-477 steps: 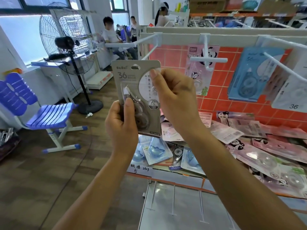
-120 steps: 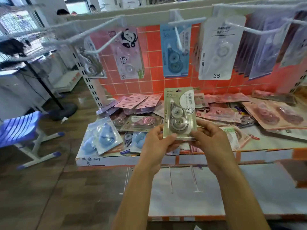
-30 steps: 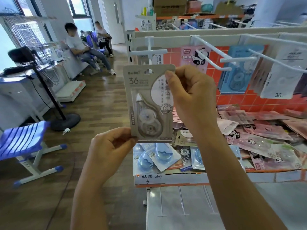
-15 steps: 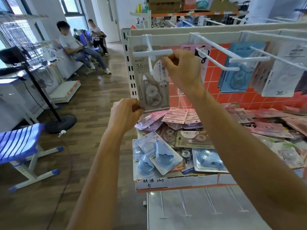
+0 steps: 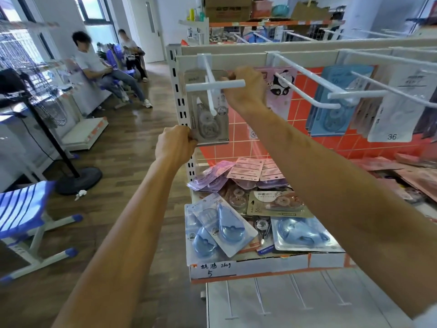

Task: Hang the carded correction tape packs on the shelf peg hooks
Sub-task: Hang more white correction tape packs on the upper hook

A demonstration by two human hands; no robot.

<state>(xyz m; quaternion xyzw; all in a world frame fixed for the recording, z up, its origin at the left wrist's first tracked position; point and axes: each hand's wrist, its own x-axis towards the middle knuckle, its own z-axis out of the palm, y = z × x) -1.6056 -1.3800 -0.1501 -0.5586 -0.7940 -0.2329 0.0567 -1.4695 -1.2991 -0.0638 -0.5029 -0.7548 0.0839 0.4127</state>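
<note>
A grey carded correction tape pack (image 5: 210,119) hangs upright far back on the leftmost white peg hook (image 5: 210,91), close to the orange back panel. My left hand (image 5: 176,144) pinches its lower left corner. My right hand (image 5: 246,89) pinches its upper right corner behind the hook's crossbar. Whether the card's hole sits on the peg is hidden by the hook. More carded packs lie piled on the shelf (image 5: 250,263) below, among them blue ones (image 5: 223,227) and a grey one (image 5: 276,204).
Panda packs (image 5: 281,88), blue packs (image 5: 335,107) and white packs (image 5: 397,110) hang on pegs to the right. The slotted shelf upright (image 5: 179,100) stands just left of the held pack. A blue chair (image 5: 21,214) and a fan stand (image 5: 78,176) are on the left; people sit behind.
Both hands have pushed the grey pack further back along the leftmost hook toward the back panel. Earlier I held it in front of the hooks at chest height.
</note>
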